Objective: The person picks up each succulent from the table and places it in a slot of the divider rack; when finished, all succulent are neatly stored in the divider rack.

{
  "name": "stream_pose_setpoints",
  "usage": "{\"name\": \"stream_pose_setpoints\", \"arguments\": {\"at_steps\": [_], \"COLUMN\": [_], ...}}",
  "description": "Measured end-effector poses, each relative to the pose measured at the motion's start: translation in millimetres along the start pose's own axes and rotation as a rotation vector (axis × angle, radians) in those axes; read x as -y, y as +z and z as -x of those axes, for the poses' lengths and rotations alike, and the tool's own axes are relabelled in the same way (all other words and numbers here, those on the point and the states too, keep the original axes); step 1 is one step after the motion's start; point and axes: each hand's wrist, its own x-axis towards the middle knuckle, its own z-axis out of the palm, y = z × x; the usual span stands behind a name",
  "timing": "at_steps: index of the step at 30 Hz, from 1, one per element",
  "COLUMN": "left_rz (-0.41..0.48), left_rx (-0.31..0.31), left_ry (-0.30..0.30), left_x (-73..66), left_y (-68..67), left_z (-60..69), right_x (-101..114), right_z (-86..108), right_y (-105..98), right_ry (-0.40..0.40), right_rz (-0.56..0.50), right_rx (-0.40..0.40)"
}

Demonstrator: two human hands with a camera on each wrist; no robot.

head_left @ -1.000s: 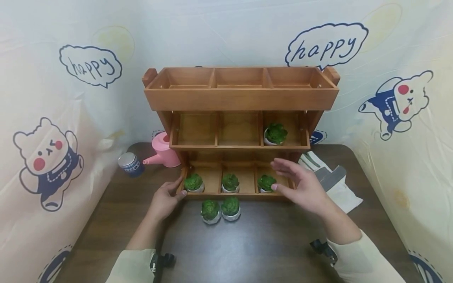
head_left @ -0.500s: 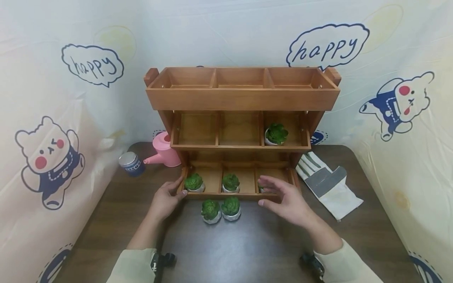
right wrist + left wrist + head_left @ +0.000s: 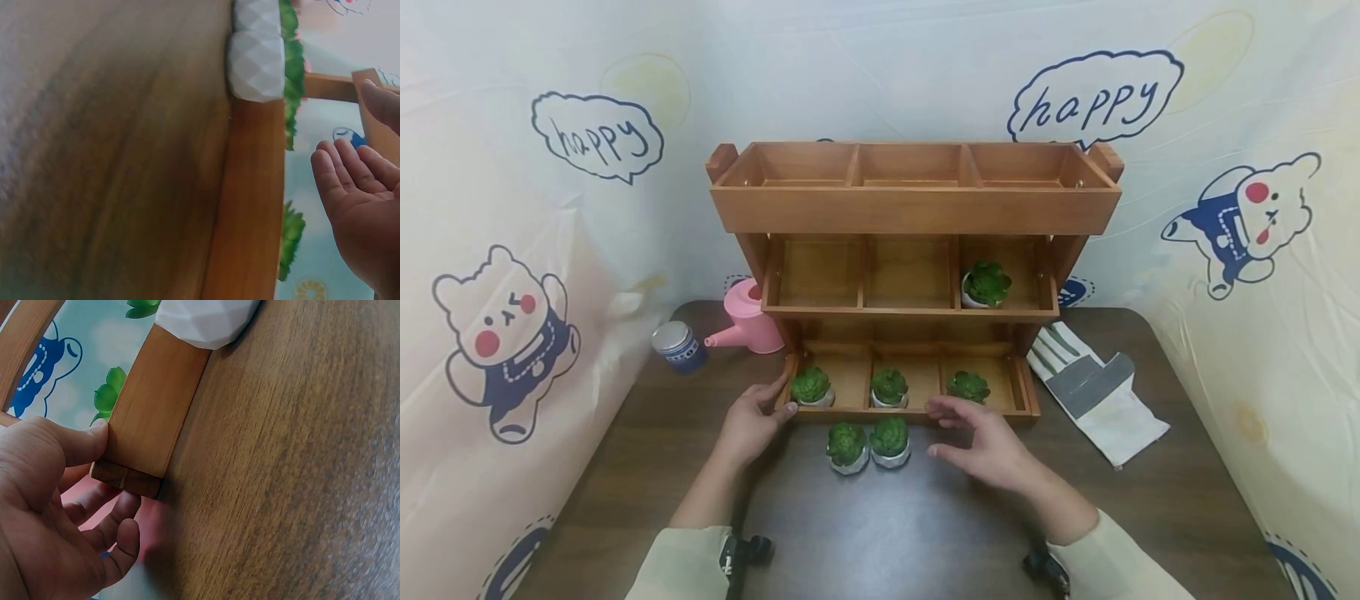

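A three-tier wooden planter shelf [image 3: 914, 212] stands on the table. My left hand [image 3: 751, 427] holds the left end of its bottom tier. In the left wrist view the thumb [image 3: 87, 442] presses on the front board and the fingers curl at the end. Potted succulents sit in the bottom tier's left [image 3: 811, 385], middle [image 3: 890, 387] and right [image 3: 968, 386] compartments; another succulent [image 3: 987, 283] is in the middle tier's right one. Two more potted succulents [image 3: 847, 447] stand side by side before the shelf. Right of them hovers my right hand [image 3: 985, 442], fingers extended, holding nothing.
A pink watering can [image 3: 747, 318] and a blue-and-white can [image 3: 680, 347] stand left of the shelf. White-and-grey gloves [image 3: 1099, 393] lie on its right. Printed fabric [image 3: 850, 75] hangs behind and on both sides.
My right hand has moved left and toward the table's front, from beside the bottom-right succulent to near the two front pots. My left hand has stayed on the shelf end.
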Motion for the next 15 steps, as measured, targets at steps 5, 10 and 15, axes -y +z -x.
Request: {"name": "stream_pose_setpoints", "arguments": {"at_steps": [5, 10, 15], "left_rz": [0.000, -0.002, -0.010], "left_rx": [0.007, 0.011, 0.011], "left_ry": [-0.006, -0.019, -0.015], "left_x": [-0.3, -0.8, -1.9], "left_y": [0.4, 0.0, -0.6], "left_z": [0.3, -0.4, -1.0], "right_x": [-5.5, -11.0, -15.0], "right_z": [-2.1, -4.2, -6.9], "right_y": [9.0, 17.7, 25.1], "right_ry": [0.004, 0.015, 0.043], "right_rz": [0.006, -0.011, 0.011], "right_rx": [0.038, 0.082, 0.114]}}
